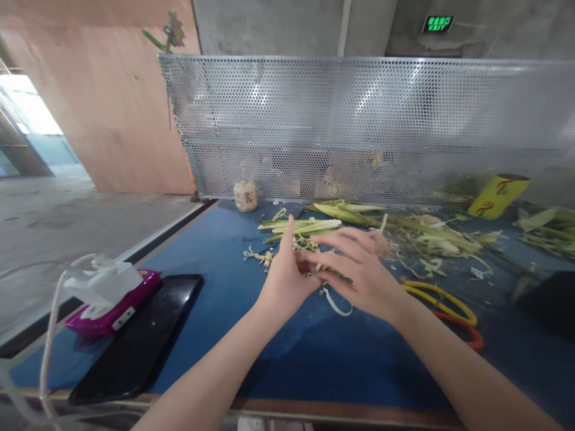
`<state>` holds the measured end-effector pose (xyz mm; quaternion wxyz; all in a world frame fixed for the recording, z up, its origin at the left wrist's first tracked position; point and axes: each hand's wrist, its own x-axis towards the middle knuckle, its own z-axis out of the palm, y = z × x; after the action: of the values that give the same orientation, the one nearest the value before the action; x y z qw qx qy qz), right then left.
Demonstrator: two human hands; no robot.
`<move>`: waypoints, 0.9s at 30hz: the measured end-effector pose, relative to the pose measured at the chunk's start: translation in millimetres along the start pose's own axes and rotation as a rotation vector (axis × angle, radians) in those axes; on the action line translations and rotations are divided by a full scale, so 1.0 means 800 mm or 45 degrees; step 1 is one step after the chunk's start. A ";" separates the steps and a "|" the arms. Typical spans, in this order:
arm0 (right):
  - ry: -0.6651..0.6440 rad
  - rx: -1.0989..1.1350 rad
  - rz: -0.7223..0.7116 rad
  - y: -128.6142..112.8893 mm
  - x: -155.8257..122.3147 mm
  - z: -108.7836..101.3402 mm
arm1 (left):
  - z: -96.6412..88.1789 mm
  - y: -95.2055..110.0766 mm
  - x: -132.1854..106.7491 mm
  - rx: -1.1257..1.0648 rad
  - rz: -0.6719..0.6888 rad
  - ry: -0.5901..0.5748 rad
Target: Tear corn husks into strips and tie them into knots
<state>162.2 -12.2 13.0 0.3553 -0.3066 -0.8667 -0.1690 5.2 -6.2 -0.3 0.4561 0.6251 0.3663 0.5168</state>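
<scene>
My left hand (287,275) and my right hand (359,266) meet over the middle of the table. The fingers of both close around a knotted braid of pale green plant strips (305,243). The left index finger points up; the right fingers curl over from the other side. Much of the braid is hidden by the hands. A thin braided end (259,257) sticks out to the left, and a loose pale strip (336,305) curls out below. Just behind the hands lie cut green-white stalks (314,226).
Husks and leaf scraps (431,239) cover the right back. Yellow cord (442,296) and red cord (467,332) lie right. A yellow roll (498,196), small wrapped jar (245,196) and perforated metal screen (305,126) stand behind. Left are a black tray (144,335) and purple power strip (112,311).
</scene>
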 end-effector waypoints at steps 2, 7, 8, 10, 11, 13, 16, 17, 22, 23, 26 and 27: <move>0.188 -0.115 0.037 -0.004 -0.003 -0.004 | 0.000 0.002 0.003 -0.220 -0.104 0.053; 0.059 -0.234 -0.320 -0.030 -0.007 0.006 | -0.003 0.006 0.011 -0.630 -0.327 0.274; -0.030 -0.213 -0.223 -0.035 -0.006 0.013 | -0.003 0.006 0.012 -0.675 -0.339 0.289; -0.152 -0.123 0.225 -0.041 -0.004 0.026 | -0.003 0.006 0.012 -0.725 -0.317 0.308; -0.224 -0.030 0.425 -0.042 -0.003 0.032 | -0.003 0.006 0.012 -0.736 -0.298 0.313; -0.324 0.180 0.672 -0.039 0.000 0.039 | -0.001 0.007 0.010 -0.734 -0.270 0.317; -0.356 0.363 0.812 -0.033 0.001 0.041 | 0.001 0.008 0.008 -0.707 -0.271 0.319; -0.340 0.371 0.838 -0.032 0.001 0.040 | 0.002 0.009 0.007 -0.698 -0.274 0.317; -0.260 0.463 0.860 -0.035 0.001 0.037 | 0.004 0.007 0.005 -0.688 -0.280 0.289; -0.249 0.478 0.849 -0.036 0.000 0.037 | 0.004 0.007 0.005 -0.688 -0.274 0.287; -0.260 0.438 0.829 -0.039 -0.001 0.037 | 0.004 0.006 0.005 -0.703 -0.246 0.297; -0.281 0.414 0.821 -0.040 -0.001 0.037 | 0.003 0.006 0.006 -0.721 -0.234 0.306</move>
<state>126.9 -21.6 -10.7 0.3386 -0.5196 -0.7744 0.1252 8.4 -3.6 5.4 0.6103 0.3720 0.3141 0.6248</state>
